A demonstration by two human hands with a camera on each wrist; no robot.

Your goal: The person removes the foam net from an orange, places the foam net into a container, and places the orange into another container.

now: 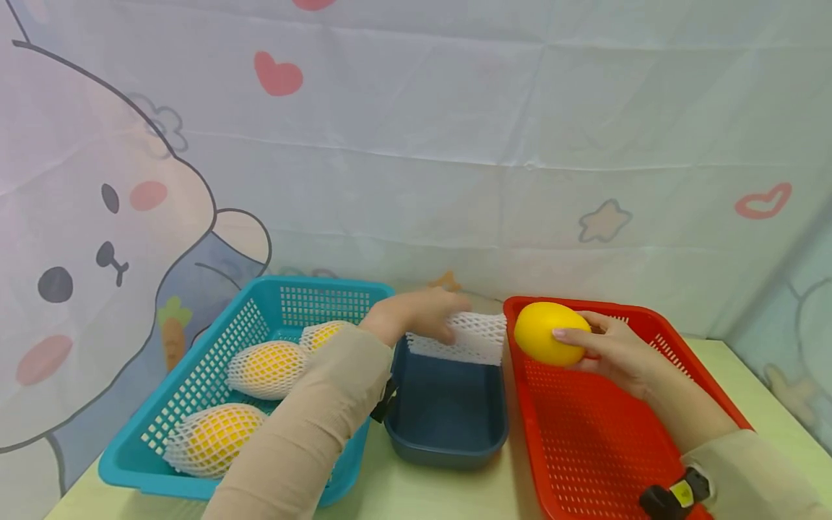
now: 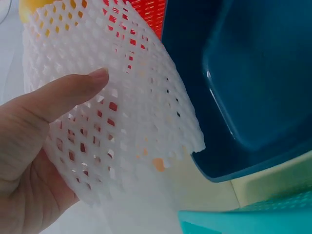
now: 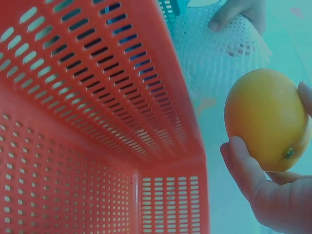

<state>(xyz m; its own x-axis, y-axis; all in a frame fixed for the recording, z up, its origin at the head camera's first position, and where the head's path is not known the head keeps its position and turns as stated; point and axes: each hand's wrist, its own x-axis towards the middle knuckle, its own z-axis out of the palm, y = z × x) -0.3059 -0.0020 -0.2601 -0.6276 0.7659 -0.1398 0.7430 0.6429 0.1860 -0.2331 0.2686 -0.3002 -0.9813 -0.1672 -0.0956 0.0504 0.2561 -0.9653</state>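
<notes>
My left hand grips a white foam fruit net over the far end of the dark blue tub. In the left wrist view the thumb lies across the net's mesh, with the fingers behind it. My right hand holds a bare yellow oval fruit over the far left corner of the red basket. A small green stem end shows on the fruit in the right wrist view, and fingertips press its sides.
On the left stands a teal basket with several yellow fruits in white foam nets. My left forearm crosses over its right side and hides part of it. Behind the table hangs a printed cloth.
</notes>
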